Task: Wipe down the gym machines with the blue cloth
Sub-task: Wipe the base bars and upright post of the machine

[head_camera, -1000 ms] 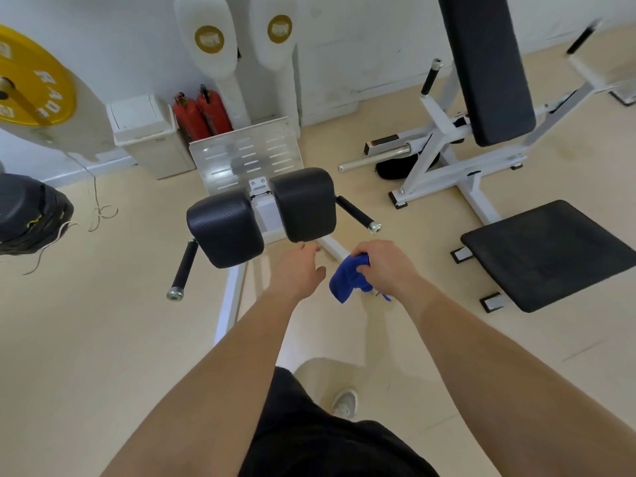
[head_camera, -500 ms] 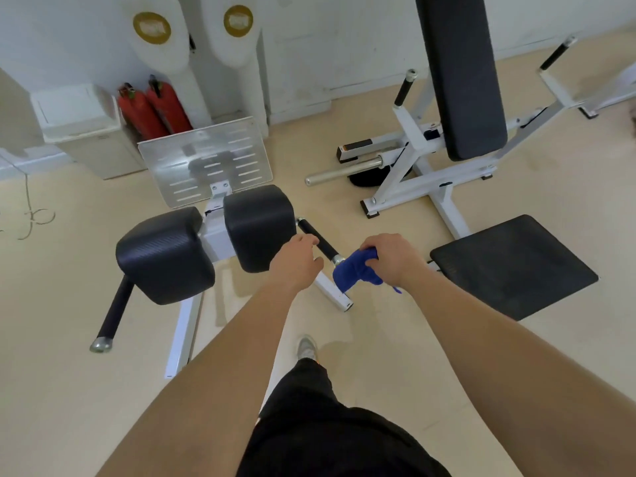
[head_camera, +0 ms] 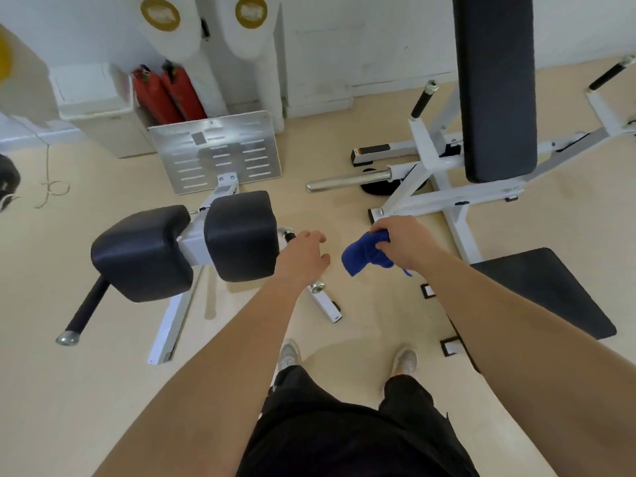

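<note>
Blue cloth (head_camera: 366,254), which half a second ago was bunched against the chrome tip of the handle (head_camera: 318,287) on the twin-pad machine, now hangs in the air at the centre of the frame, apart from any metal. I take that to mean this handle is done and the wipe is moving on. The likely next target is the white bench machine (head_camera: 430,197) at upper right, with its black back pad (head_camera: 495,87) and seat pad (head_camera: 537,290). The right hand (head_camera: 402,241) has its fingers curled tight round the bunched cloth, a loose corner dangling below. The left hand (head_camera: 303,256), just right of the two black roller pads (head_camera: 241,235), lies over the handle with fingers loosely bent, gripping nothing; whether it touches the bar I cannot tell
</note>
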Tool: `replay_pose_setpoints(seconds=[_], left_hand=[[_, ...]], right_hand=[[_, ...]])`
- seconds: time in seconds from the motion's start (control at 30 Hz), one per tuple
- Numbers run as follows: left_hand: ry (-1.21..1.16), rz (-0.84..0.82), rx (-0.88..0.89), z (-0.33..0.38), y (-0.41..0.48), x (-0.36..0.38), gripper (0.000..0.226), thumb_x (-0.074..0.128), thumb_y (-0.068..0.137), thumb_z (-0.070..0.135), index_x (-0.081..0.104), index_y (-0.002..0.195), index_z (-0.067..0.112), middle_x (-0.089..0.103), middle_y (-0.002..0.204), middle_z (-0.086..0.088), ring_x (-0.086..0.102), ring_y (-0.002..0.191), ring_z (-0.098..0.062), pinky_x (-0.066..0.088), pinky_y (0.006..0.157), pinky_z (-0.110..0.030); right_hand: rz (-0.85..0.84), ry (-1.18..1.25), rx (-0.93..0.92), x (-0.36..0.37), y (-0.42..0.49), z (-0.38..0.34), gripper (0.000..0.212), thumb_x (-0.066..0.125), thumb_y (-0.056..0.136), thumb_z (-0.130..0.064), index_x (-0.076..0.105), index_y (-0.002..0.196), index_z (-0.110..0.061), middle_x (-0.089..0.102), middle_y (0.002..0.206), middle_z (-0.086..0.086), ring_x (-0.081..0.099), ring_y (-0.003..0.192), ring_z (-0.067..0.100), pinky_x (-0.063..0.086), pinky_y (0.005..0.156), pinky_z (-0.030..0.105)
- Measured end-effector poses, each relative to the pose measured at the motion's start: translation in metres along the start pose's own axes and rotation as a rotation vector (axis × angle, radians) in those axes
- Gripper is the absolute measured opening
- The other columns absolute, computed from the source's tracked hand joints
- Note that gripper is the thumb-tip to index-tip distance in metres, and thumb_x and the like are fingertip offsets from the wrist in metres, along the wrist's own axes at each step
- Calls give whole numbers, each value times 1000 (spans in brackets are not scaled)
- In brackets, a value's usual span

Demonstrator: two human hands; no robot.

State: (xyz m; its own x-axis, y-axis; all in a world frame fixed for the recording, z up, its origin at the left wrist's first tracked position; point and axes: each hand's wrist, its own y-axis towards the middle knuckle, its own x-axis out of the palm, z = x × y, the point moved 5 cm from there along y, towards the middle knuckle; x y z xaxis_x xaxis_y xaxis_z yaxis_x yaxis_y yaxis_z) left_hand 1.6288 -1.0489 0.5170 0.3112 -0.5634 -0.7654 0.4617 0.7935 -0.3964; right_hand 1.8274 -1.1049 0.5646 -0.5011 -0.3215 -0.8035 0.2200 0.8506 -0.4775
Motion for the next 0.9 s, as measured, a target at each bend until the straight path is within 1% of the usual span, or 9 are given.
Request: replay_pose_setpoints(seconds=[0.1, 0.23, 0.3, 0.37, 0.47, 0.57, 0.67, 0.77, 0.9], left_hand=[[-28, 22, -62, 21, 3, 28, 44, 56, 95, 31, 48, 137, 23, 51, 134, 4, 58, 109, -16, 49, 87, -32], [-112, 52, -172, 56, 2, 98, 47, 57, 93, 41, 48, 137, 24, 52, 134, 6, 57, 114, -16, 49, 93, -36], [-261, 88, -296, 71, -2, 142, 56, 61, 91, 44, 43, 140, 25, 51, 134, 7, 57, 114, -15, 49, 91, -35], [-403, 158, -424, 82, -6, 184, 66, 65, 87, 44, 36, 144, 27, 49, 137, 8, 57, 115, -15, 49, 91, -34], [-356, 199, -521, 84, -2, 240, 78, 68, 84, 46, 28, 149, 29, 39, 143, 5, 46, 126, -17, 47, 87, -33], [-291, 254, -503, 71, 13, 284, 89, 74, 80, 43, 21, 151, 30, 30, 148, 5, 39, 128, -18, 45, 80, -29], [-364, 308, -408, 52, 35, 325, 95, 82, 73, 36, 22, 146, 27, 30, 149, 6, 45, 125, -18, 52, 81, -35], [-465, 363, -355, 22, 59, 362, 85, 82, 75, 25, 24, 136, 35, 38, 144, 5, 56, 113, -17, 53, 82, -34], [-356, 422, -324, -37, 80, 408, 35, 63, 89, 8, 51, 120, 18, 51, 124, 5, 63, 83, -19, 55, 75, -39]], right_hand=[[-54, -20, -79, 1, 19, 26, 35, 52, 86, -8, 66, 112, -27, 66, 92, 2, 65, 77, 23, 60, 75, 44], [-115, 31, -196, 13, 38, 73, 31, 56, 87, -10, 68, 112, -24, 66, 97, -2, 64, 84, 21, 57, 77, 39], [-157, 101, -244, 21, 45, 98, 30, 58, 85, -10, 70, 108, -23, 67, 96, -4, 64, 84, 18, 54, 73, 31], [-213, 123, -290, 34, 51, 124, 29, 59, 83, -10, 71, 106, -22, 70, 96, -4, 64, 84, 16, 53, 72, 29], [-286, 175, -303, 56, 64, 161, 29, 60, 84, -9, 72, 106, -24, 71, 97, -8, 65, 87, 12, 51, 71, 22], [-338, 263, -285, 86, 83, 190, 29, 57, 85, -9, 72, 103, -27, 71, 94, -15, 64, 87, 3, 47, 68, 15], [-361, 359, -269, 129, 107, 216, 28, 56, 87, -9, 71, 101, -27, 71, 93, -14, 65, 89, 6, 52, 73, 22], [-396, 471, -212, 187, 138, 245, 23, 60, 89, -8, 71, 102, -24, 73, 95, -10, 68, 93, 11, 56, 81, 31], [-423, 477, -167, 274, 182, 276, 22, 60, 90, -10, 66, 104, -26, 73, 94, -5, 69, 87, 15, 55, 76, 30]])
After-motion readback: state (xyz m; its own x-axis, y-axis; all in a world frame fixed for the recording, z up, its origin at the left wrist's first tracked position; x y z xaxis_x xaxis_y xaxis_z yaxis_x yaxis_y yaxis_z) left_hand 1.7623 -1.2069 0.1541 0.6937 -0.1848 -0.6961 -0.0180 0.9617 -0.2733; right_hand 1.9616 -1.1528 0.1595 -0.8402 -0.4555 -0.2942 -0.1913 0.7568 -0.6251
